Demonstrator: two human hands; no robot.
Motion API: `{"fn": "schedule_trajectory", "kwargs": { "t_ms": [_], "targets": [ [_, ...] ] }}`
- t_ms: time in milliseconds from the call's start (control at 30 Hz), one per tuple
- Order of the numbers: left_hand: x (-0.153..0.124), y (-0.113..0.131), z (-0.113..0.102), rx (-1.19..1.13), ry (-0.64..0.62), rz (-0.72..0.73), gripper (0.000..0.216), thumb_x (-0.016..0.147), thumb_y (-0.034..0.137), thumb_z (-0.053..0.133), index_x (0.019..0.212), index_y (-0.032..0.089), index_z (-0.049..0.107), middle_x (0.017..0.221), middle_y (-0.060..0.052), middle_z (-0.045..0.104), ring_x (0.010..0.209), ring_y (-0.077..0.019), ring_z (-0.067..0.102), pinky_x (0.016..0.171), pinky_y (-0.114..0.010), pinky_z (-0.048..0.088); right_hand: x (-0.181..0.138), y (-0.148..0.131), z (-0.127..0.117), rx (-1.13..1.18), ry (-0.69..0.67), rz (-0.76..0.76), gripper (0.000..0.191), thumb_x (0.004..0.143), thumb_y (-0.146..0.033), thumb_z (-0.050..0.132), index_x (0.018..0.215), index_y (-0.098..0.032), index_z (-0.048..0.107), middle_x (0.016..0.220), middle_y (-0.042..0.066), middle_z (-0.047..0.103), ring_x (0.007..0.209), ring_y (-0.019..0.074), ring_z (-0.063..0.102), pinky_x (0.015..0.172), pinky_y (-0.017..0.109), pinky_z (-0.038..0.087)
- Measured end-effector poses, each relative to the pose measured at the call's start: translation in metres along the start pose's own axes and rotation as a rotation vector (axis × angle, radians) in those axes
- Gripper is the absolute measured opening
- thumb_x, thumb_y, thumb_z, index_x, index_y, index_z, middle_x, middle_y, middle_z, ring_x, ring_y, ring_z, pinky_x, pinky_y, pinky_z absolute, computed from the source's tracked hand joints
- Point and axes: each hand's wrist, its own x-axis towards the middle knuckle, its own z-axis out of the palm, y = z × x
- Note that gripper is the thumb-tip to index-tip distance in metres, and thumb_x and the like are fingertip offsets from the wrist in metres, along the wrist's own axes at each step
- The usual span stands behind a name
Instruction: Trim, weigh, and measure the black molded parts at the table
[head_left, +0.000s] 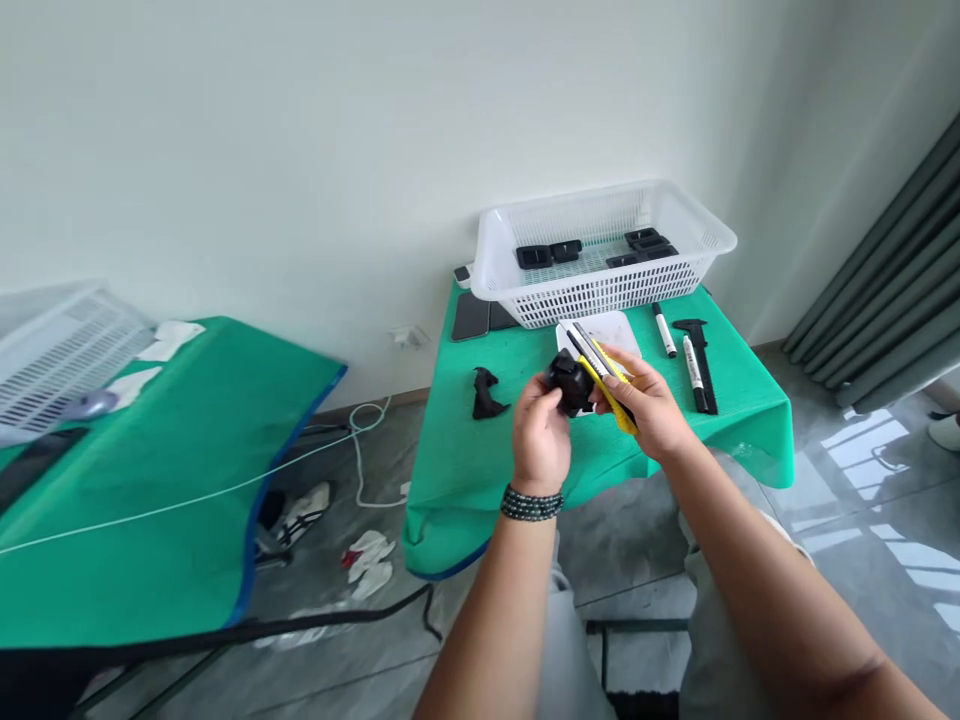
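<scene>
My left hand (541,425) is closed round a small black plastic part (570,383), held above the front half of the green-covered table. In my right hand (646,400) is a yellow utility knife (609,385), its long metal end pointing up and away to the left. The fingers of my right hand are close to the black part; whether they touch it I cannot tell. Behind the hands lies a white tray (621,328), partly hidden by the knife and fingers. A curved black piece (487,394) rests on the cloth to the left.
A white plastic basket (600,290) with several black parts (535,257) stands at the back. Two markers (664,330) and a black caliper (700,365) lie on the right. Dark phones (471,317) lie at back left. A white cable (360,430) runs across to another green-covered table (172,470).
</scene>
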Motion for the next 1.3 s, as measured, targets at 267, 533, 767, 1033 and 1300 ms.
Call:
{"fn": "schedule_trajectory", "kwargs": {
  "t_ms": [267,533,767,1033,1300],
  "targets": [
    [0.003,-0.003,-0.01,0.11,-0.077,-0.092,0.048,0.078,0.061,0.08,0.099,0.019,0.071,0.094,-0.006,0.075,0.083,-0.0186,0.069,0.073,-0.031,0.055,-0.001,-0.004,-0.002,-0.095,-0.013,-0.056,0.058,0.078,-0.049,0.082,0.129,-0.025,0.071,0.08,-0.001,0.072,0.071,0.0153,0.067,0.07,0.031,0.056],
    [0.002,0.014,-0.028,0.526,-0.244,0.16,0.05,0.088,0.067,0.069,0.104,0.019,0.072,0.087,-0.004,0.069,0.078,-0.0179,0.062,0.075,-0.029,0.053,0.004,-0.023,-0.03,-0.414,-0.013,0.03,0.059,0.081,-0.046,0.078,0.132,-0.016,0.071,0.063,-0.004,0.065,0.043,0.0082,0.048,0.042,0.023,0.037],
    [-0.006,0.026,-0.031,0.59,-0.305,0.213,0.051,0.092,0.065,0.065,0.117,0.021,0.072,0.108,-0.01,0.074,0.106,-0.0266,0.069,0.098,-0.039,0.054,-0.003,-0.041,-0.035,-0.463,-0.082,-0.026,0.053,0.086,-0.043,0.072,0.133,-0.02,0.073,0.065,-0.002,0.065,0.046,0.0094,0.049,0.044,0.024,0.038],
    [-0.021,0.018,-0.03,0.424,-0.282,0.219,0.046,0.095,0.059,0.065,0.124,0.024,0.07,0.126,-0.011,0.073,0.122,-0.0277,0.067,0.108,-0.041,0.052,0.002,-0.025,-0.035,-0.425,0.302,0.031,0.058,0.084,-0.039,0.075,0.137,-0.019,0.068,0.065,-0.002,0.067,0.047,0.011,0.052,0.047,0.026,0.042],
    [-0.033,0.017,0.001,0.511,-0.647,0.17,0.056,0.093,0.064,0.064,0.125,0.019,0.073,0.143,-0.015,0.066,0.138,-0.0326,0.056,0.122,-0.045,0.039,-0.011,0.001,-0.008,-0.029,0.247,-0.083,0.062,0.082,-0.046,0.079,0.14,-0.029,0.064,0.106,0.003,0.078,0.084,0.0174,0.073,0.07,0.029,0.059]
  ]
}}
